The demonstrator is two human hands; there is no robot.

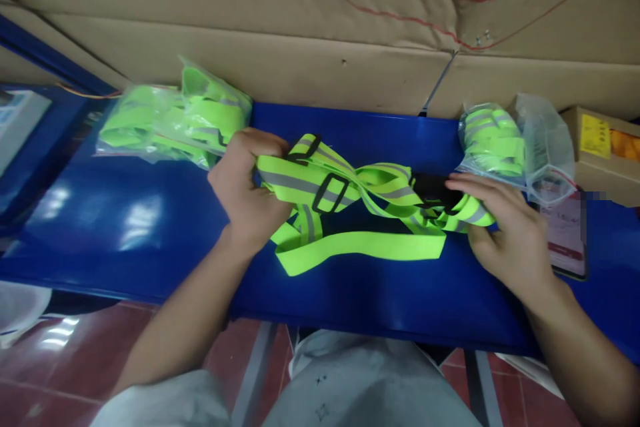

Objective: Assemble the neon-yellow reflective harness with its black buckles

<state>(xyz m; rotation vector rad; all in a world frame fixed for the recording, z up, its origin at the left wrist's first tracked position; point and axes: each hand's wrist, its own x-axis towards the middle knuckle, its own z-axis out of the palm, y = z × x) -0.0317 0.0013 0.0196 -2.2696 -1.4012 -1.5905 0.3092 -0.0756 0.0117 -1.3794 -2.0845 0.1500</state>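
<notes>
A neon yellow-green reflective harness [303, 180] with grey stripes and black buckles stretches between my hands above the blue table. My left hand [255, 187] is closed around the gathered straps at one end. At the other end, my right hand [507, 230] grips the straps by a black piece [433, 192], thumb below and fingers on top. One loop of strap hangs down in front, close to the tabletop. What lies inside my left fist is hidden.
Clear bags of similar yellow-green straps [175, 113] lie at the back left. A smaller strap bundle [493, 140], a clear plastic bag [545, 140], an open cardboard box [603, 153] and a phone [565, 233] are on the right. Cardboard panels [300, 67] line the back of the blue table [125, 227].
</notes>
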